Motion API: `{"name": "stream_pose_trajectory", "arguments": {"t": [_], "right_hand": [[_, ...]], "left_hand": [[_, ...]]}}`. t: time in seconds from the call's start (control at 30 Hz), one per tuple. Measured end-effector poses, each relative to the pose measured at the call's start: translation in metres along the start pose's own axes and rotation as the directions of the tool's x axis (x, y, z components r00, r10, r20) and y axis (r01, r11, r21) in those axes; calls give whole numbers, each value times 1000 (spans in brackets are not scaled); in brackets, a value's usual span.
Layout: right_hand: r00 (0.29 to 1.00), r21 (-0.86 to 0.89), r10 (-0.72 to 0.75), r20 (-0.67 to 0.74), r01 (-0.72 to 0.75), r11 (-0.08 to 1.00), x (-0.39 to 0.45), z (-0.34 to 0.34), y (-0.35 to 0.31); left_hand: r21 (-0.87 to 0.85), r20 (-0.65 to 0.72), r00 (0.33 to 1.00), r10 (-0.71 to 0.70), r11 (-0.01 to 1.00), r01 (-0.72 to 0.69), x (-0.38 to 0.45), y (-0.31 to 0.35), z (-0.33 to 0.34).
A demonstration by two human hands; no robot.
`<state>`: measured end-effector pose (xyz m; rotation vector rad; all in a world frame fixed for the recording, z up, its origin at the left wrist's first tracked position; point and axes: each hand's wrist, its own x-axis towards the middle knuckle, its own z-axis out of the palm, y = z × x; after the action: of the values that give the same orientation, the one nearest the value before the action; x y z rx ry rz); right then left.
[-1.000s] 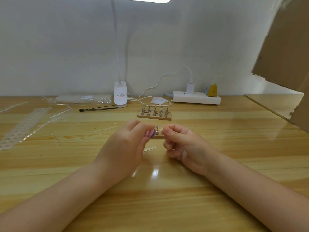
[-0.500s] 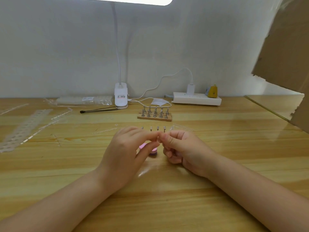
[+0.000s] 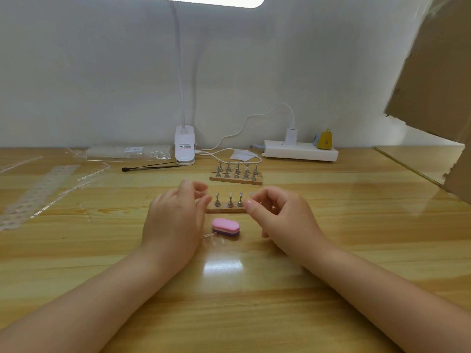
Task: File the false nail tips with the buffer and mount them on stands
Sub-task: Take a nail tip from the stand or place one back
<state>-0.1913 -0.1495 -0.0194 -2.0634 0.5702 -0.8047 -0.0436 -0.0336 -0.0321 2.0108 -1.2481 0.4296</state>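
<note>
From the head view, the left hand [image 3: 175, 220] hangs loosely curled and empty while the right hand [image 3: 277, 220] seems to pinch a clear false nail tip [image 3: 251, 195] at the near wooden stand strip [image 3: 225, 209], the pink oval buffer [image 3: 225, 226] lying at 6 o'clock of it, so mounting looks underway, next needing a careful press.

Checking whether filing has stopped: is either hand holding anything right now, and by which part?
Left hand holds nothing; the buffer lies on the table. Whether the right hand pinches a nail tip cannot be told.

Bare table [image 3: 229, 289] is lying open at 6 o'clock; the buffer [image 3: 225, 226] is sitting between both hands, and the stand row [image 3: 226, 206], perhaps touching the right fingers, is blocking 12 o'clock.
</note>
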Motion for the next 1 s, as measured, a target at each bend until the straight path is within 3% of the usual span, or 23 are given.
{"name": "stream_pose_trajectory", "arguments": {"t": [0.07, 0.13, 0.27, 0.37, 0.73, 1.0], "right_hand": [[992, -225, -101, -77, 81, 971, 0, -3, 5], [985, -413, -161, -66, 120, 903, 1, -6, 9], [993, -638, -117, 2, 91, 764, 6, -3, 14], [997, -682, -76, -4, 52, 729, 10, -2, 16], [1000, -627, -5, -22, -10, 779, 20, -3, 23], [998, -673, -35, -47, -5, 740, 20, -4, 23]], "left_hand": [[-12, 58, 993, -102, 995, 103, 3, -4, 2], [-25, 132, 977, -166, 985, 171, 4, -6, 4], [-19, 215, 963, -165, 985, 173, 5, -6, 7], [-50, 205, 965, -165, 983, 179, 5, -6, 7], [-100, 218, 964, -154, 979, 179, 3, -4, 6], [-105, 215, 967, -137, 981, 163, 2, -2, 6]]}}
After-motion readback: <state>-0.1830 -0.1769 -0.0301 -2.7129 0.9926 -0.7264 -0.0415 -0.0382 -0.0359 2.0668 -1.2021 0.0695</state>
